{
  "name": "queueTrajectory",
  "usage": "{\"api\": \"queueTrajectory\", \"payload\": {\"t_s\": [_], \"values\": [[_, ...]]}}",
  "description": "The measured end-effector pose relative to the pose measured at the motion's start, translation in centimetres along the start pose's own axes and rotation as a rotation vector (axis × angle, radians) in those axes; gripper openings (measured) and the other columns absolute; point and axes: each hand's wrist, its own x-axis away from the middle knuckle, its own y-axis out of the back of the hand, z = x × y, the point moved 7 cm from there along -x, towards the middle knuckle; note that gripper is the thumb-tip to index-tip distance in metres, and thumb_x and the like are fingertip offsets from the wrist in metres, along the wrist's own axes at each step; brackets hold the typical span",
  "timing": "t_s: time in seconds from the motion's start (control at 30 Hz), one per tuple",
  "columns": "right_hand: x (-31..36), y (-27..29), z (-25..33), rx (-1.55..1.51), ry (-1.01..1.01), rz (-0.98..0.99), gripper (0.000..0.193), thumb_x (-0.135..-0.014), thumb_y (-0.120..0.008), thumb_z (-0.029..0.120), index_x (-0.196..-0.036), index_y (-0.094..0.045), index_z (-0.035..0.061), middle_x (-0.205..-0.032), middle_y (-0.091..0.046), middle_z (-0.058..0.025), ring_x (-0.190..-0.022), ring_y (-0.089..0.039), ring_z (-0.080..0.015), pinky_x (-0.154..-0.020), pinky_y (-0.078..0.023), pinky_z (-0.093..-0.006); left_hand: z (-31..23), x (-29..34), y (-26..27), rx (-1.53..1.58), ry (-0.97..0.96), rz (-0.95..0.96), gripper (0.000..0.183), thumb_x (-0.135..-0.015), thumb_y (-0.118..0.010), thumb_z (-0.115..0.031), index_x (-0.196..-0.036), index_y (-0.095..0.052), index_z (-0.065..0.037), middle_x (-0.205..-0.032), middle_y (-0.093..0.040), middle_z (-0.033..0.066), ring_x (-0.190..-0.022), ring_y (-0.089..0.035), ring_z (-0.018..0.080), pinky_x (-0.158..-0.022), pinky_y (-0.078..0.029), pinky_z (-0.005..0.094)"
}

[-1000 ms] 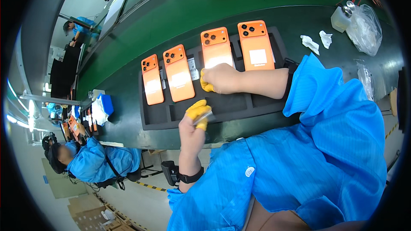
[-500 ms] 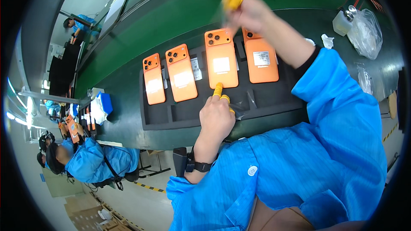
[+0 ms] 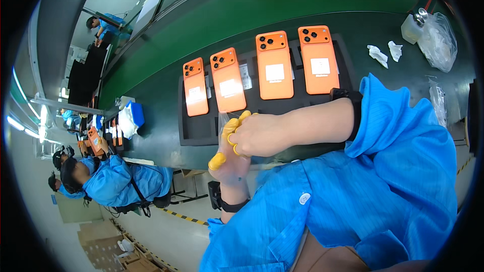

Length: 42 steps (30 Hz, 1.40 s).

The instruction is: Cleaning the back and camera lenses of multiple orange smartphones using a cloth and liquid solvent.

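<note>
My right hand [image 3: 257,133], with yellow finger cots, reaches across to the left and is closed in a pinch over my left hand [image 3: 229,163]. Clear plastic film [image 3: 223,121] shows at the fingers of both hands, its outline hard to make out. The left hand's thumb, also in a yellow cot, sticks out to the side; its other fingers are partly hidden behind the right hand. Beyond the hands, several orange phones lie back up in a row on a black foam tray [image 3: 194,138]. The nearest phone [image 3: 228,83] has a white label on its back.
Crumpled white tissues [image 3: 378,56] lie right of the tray on the dark green bench. Farther right are a bottle [image 3: 412,29] with a metal top and a clear plastic bag [image 3: 437,45]. A blue bin [image 3: 135,116] stands at left, near co-workers in blue [image 3: 126,179].
My right hand has come down from above the phones to my left hand. The left hand has drawn back off a phone and turned, thumb outward. The view has shifted slightly.
</note>
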Motion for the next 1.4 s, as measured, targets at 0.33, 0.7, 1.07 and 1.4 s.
{"api": "queueTrajectory", "payload": {"t_s": [0.33,0.7,1.07,1.4], "values": [[-2.5,0.4,0.8,-0.012,0.055,-0.343,0.009,-0.063,-0.058,0.013,-0.069,-0.058,0.0061,-0.073,-0.054,-0.0079,-0.068,-0.058,-0.024,-0.056,-0.044,-0.0343,0.0,3.9,4.7,0.115,0.118,-0.112,0.05,-0.08,-0.056,-0.029,-0.118,-0.035,-0.004,-0.109,-0.048,0.0078,-0.094,-0.05,0.0166,-0.074,-0.043,0.0301],[-5.0,4.7,-6.1,-0.278,-0.316,-0.568,0.023,-0.068,-0.063,0.022,-0.083,-0.057,0.0053,-0.078,-0.056,-0.0104,-0.068,-0.058,-0.0242,-0.059,-0.046,-0.0336,-5.4,5.4,11.4,-0.155,-0.058,-0.477,0.028,-0.08,-0.054,-0.012,-0.107,-0.049,-0.005,-0.084,-0.057,0.0047,-0.068,-0.052,0.0078,-0.056,-0.04,0.0183],[-6.6,-3.1,-11.0,-0.011,-0.467,-0.12,0.01,-0.067,-0.058,0.007,-0.076,-0.061,0.0074,-0.086,-0.05,-0.0101,-0.08,-0.055,-0.0268,-0.069,-0.044,-0.0353,-5.1,1.6,5.6,-1.513,-0.254,-0.192,0.027,-0.062,-0.059,0.003,-0.089,-0.058,0.002,-0.102,-0.054,0.0157,-0.087,-0.055,0.0285,-0.077,-0.043,0.0307],[-5.0,-2.6,-13.2,-0.794,-0.72,-0.154,0.008,-0.075,-0.056,0.007,-0.08,-0.061,0.0045,-0.083,-0.059,-0.0051,-0.075,-0.055,-0.0151,-0.063,-0.044,-0.0261,-2.8,-2.8,3.7,-1.822,0.077,0.023,0.03,-0.061,-0.056,-0.005,-0.091,-0.058,-0.001,-0.103,-0.052,0.0213,-0.085,-0.054,0.0361,-0.075,-0.044,0.0394]]}}
